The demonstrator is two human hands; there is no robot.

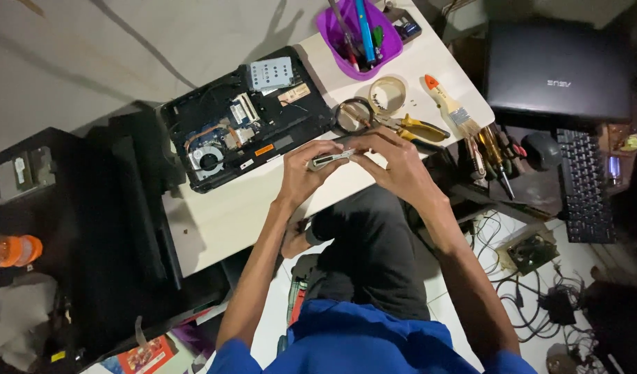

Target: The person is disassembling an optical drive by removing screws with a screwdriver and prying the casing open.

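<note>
Small grey flat part (330,159) pinched between left hand (301,173) and right hand (394,163), both gripping its ends, beside opened laptop (245,118)

The small part (330,159) held in the left hand (301,173) and right hand (394,163) looks like shiny grey metal. The table (221,215) is smooth and matt. The purple cup (360,34) is glossy plastic.

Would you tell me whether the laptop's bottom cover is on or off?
Off: the laptop lies with its fan and circuit boards exposed.
</note>
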